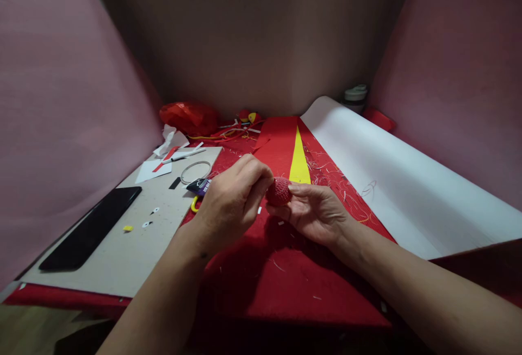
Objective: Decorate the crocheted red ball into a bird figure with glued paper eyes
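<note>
Between my two hands is a small red ball with a ridged, woven-looking surface. My right hand grips it from the right, with the thumb at its upper side and fingers below. At the ball's left edge my left hand is closed in a pinch, its back towards me. Whatever is between those fingertips is too small to make out. Behind the hands lie a red ribbed sheet and a yellow pointed piece.
On the left, a grey board bears a black phone, paper eye shapes, a pen and a wire ring. Yellow-handled scissors lie by my left wrist. A white sheet curves along the right. Thread scraps litter the red cloth.
</note>
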Demonstrator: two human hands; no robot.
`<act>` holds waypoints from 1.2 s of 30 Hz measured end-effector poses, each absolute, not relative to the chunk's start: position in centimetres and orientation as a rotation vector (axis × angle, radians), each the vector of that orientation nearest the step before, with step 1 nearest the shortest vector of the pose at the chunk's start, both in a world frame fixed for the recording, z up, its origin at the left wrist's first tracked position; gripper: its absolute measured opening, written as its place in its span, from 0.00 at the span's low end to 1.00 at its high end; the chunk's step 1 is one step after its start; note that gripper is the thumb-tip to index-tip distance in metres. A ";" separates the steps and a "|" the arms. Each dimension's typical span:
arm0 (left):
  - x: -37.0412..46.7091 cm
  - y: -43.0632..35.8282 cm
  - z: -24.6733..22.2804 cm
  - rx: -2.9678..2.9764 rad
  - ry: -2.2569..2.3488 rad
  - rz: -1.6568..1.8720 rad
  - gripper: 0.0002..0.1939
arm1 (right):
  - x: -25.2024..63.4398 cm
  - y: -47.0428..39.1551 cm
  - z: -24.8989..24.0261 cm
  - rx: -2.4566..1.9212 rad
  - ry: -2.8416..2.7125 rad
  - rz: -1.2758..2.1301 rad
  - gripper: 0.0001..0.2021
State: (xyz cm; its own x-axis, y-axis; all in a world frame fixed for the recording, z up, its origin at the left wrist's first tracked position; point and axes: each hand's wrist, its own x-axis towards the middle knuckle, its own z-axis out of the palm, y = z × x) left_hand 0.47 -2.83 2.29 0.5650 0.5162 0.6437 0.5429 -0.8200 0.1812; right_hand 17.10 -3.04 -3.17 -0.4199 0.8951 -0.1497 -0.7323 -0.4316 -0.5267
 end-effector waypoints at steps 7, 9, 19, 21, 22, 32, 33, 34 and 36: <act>0.4 -2.9 2.3 -2.747 -0.930 -1.117 0.07 | 17.2 -2.9 -3.5 -0.468 -0.528 2.001 0.10; 0.4 -2.9 2.3 -2.748 -0.928 -1.126 0.08 | 17.2 -2.9 -3.7 -0.449 -0.548 2.013 0.11; 0.2 -3.0 2.2 -2.773 -0.922 -1.122 0.06 | 17.3 -2.8 -3.9 -0.449 -0.576 2.019 0.11; 0.2 -3.0 2.1 -2.779 -0.909 -1.113 0.06 | 17.3 -2.7 -4.0 -0.438 -0.592 2.025 0.11; 0.2 -3.0 2.2 -2.781 -0.907 -1.108 0.06 | 17.4 -2.7 -4.0 -0.433 -0.599 2.024 0.11; 0.3 -3.1 2.4 -2.798 -0.921 -1.101 0.06 | 17.3 -2.8 -3.5 -0.405 -0.611 2.057 0.11; 0.3 -3.2 2.4 -2.795 -0.930 -1.101 0.06 | 17.3 -2.8 -3.5 -0.400 -0.610 2.060 0.11; 0.2 -3.3 2.4 -2.794 -0.938 -1.102 0.05 | 17.3 -2.8 -3.5 -0.397 -0.606 2.063 0.11; 0.2 -3.4 2.4 -2.801 -0.950 -1.098 0.05 | 17.3 -2.7 -3.6 -0.396 -0.601 2.068 0.11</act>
State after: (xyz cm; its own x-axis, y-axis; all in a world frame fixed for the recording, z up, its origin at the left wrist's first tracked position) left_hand 0.20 -3.35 2.42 0.5765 0.5391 0.6140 0.5302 -0.8186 0.2208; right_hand 17.32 -2.72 -3.57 -0.5285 0.8477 -0.0466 -0.6909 -0.4613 -0.5566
